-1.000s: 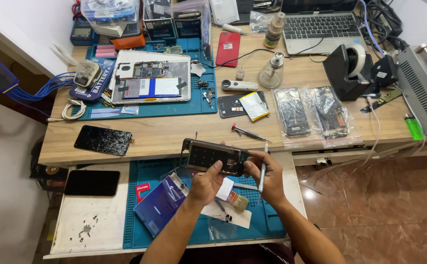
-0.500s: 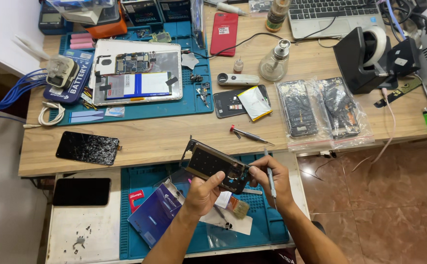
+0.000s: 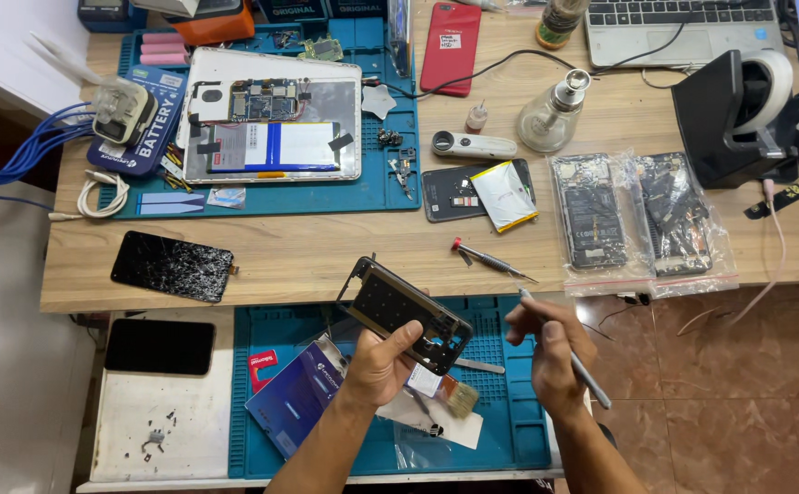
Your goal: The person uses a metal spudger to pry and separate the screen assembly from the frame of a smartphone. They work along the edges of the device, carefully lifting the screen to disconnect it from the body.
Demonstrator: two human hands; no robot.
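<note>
Holding the phone frame [image 3: 401, 313] in my left hand [image 3: 383, 361], I have my fingers wrapped around its lower edge, so it tilts in the air at the lower middle of the frame, above the blue mat [image 3: 509, 430] on the pull-out shelf. My right hand [image 3: 546, 352] pinches a thin grey tool [image 3: 566, 349] like a pen, its tip up and apart from the frame.

I judge the main risk to be the grip: I clasp only one end of the frame, so a push from the tool could twist or bend it, or knock it down onto the mat. A slip of the pointed tip could also scratch the inner plate or jab my left fingers. Small screws lie at the lower left of the shelf, and a dropped frame could scatter them.

Counting: one frame in hand, one tool. On the wooden surface [image 3: 326, 256] I see one red-capped screwdriver [image 3: 491, 260], two bagged phones [image 3: 642, 215] at the right, one cracked screen [image 3: 172, 265] at the left, one opened tablet [image 3: 273, 128] at the upper left, and one red phone [image 3: 450, 48] at the top. One dark phone [image 3: 160, 346] lies on the shelf's white part.
</note>
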